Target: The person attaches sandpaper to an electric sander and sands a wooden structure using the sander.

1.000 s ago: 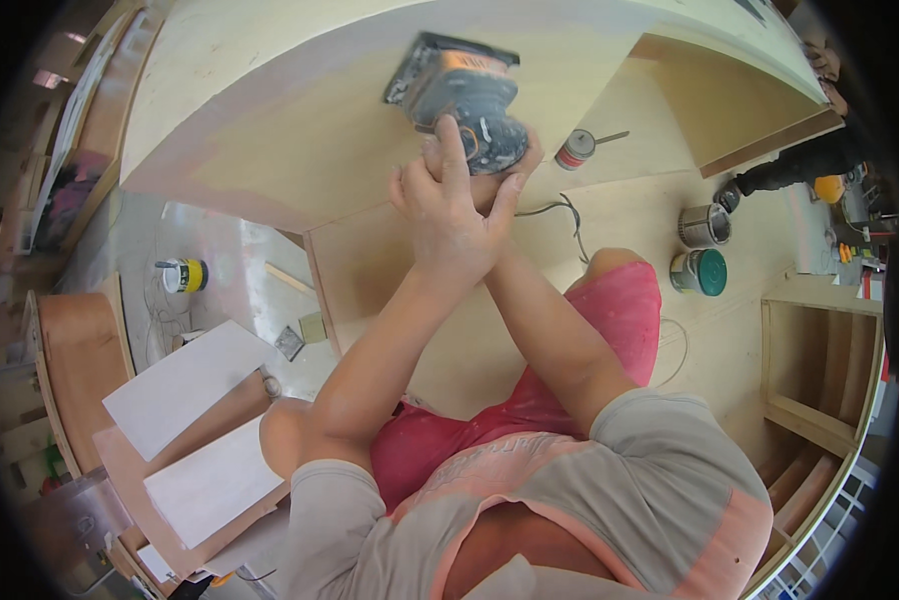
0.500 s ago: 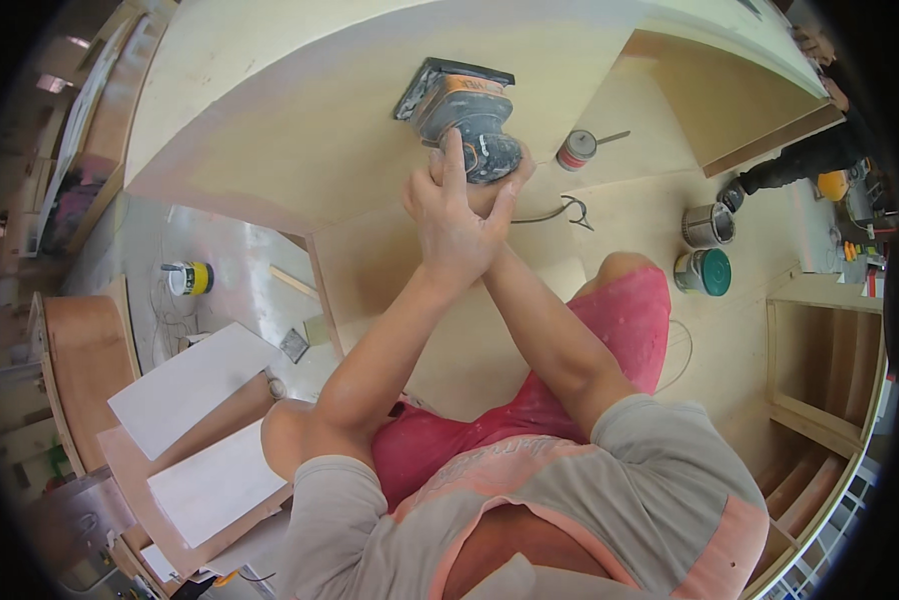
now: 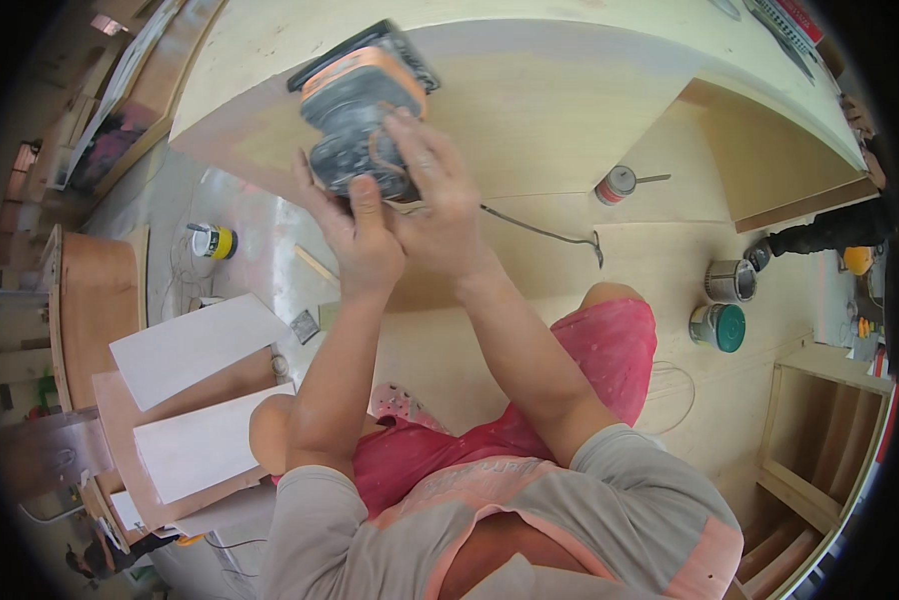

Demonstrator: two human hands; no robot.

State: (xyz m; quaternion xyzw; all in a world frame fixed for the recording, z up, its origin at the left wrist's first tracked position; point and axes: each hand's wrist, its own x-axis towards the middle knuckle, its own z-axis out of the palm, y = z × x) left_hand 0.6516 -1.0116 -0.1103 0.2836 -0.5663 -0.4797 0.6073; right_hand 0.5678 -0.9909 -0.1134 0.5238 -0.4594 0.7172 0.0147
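Two bare hands have a dusty black palm sander with an orange band [image 3: 360, 110] between them, and it has just travelled toward 9 o'clock along the pale yellow curved panel [image 3: 530, 110]. Half a second ago it sat nearer the panel's middle, below the upper edge; now its flat pad overlaps that edge in my view, and the whole tool is turned a little. To me that means the sanding has shifted to another patch, closer to the panel's left end. Whether the pad is pressed against the wood, I can't tell from here.

The grip looks different too. The left hand [image 3: 370, 255] curls round the lower left side with its thumb up over the body, while the right hand [image 3: 445, 210] wraps the right side, fingers laid along the casing. Both are closed about the tool, wrists close together.

Seen from the hands, the sander lies at 11 o'clock, its pad the farthest part. A thin black cord [image 3: 540, 232] trails toward 4 o'clock, straighter than it was. The small grey-and-red round tin [image 3: 616, 186] stands at 3 o'clock, well apart, and the small yellow-and-black tub [image 3: 216, 242] at 9.
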